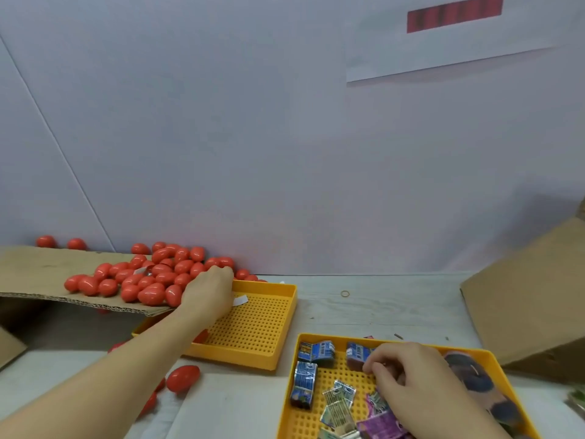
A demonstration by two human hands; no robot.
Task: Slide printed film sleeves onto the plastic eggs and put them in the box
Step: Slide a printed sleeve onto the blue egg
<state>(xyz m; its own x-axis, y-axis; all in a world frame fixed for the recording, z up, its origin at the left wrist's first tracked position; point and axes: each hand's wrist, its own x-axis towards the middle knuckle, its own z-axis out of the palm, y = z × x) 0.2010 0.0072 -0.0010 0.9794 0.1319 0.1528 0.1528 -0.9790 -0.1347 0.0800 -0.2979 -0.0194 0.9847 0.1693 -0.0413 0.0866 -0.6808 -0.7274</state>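
Note:
A heap of red plastic eggs (pixel 152 275) lies on a cardboard flap (pixel 38 274) at the left. My left hand (pixel 207 293) rests on the right edge of the heap, fingers curled over eggs; whether it grips one is hidden. My right hand (pixel 402 375) reaches into a yellow perforated tray (pixel 319 375) of printed film sleeves (pixel 305 381) at the lower right, fingertips pinched at a blue sleeve (pixel 357 353). A single red egg (pixel 183 378) lies on the table near my left forearm.
A second yellow perforated tray (pixel 262 327) sits in the middle with a small white slip in it. A large cardboard box (pixel 531 299) stands tilted at the right. A rubber band (pixel 345 293) lies on the grey table. A wall closes the back.

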